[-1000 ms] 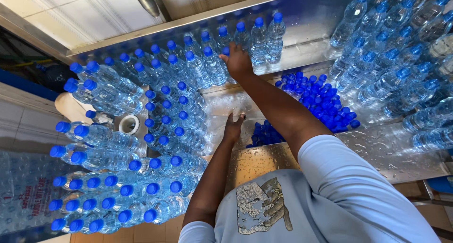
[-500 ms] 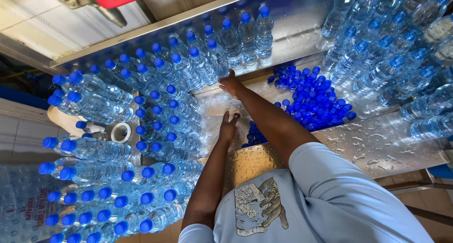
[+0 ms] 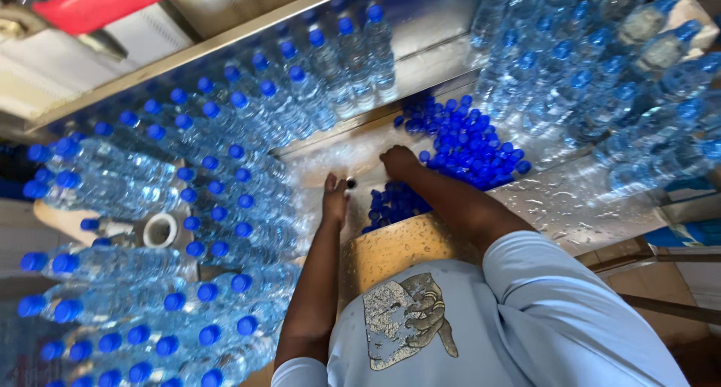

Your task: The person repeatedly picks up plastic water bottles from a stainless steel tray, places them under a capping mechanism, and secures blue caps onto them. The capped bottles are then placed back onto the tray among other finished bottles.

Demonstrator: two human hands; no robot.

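My left hand (image 3: 334, 197) lies stretched out on the wet metal table (image 3: 571, 207), its fingertips beside a small dark round opening (image 3: 351, 182). My right hand (image 3: 398, 160) is farther out, knuckles up and fingers curled down at the near edge of a heap of loose blue caps (image 3: 469, 139). What its fingers hold is hidden. More blue caps (image 3: 390, 203) lie between my two forearms. Rows of capped clear water bottles (image 3: 315, 86) stand just beyond and to the left of both hands.
Several capped bottles (image 3: 135, 282) crowd the left side, and another mass of bottles (image 3: 601, 79) fills the right. A white tape roll (image 3: 159, 230) sits among the left bottles. A red object (image 3: 98, 2) hangs at the top left. A wet tan surface (image 3: 398, 248) is right before me.
My right hand has drawn back from the far row of bottles to the near edge of the cap heap. My left hand has stayed in about the same place.
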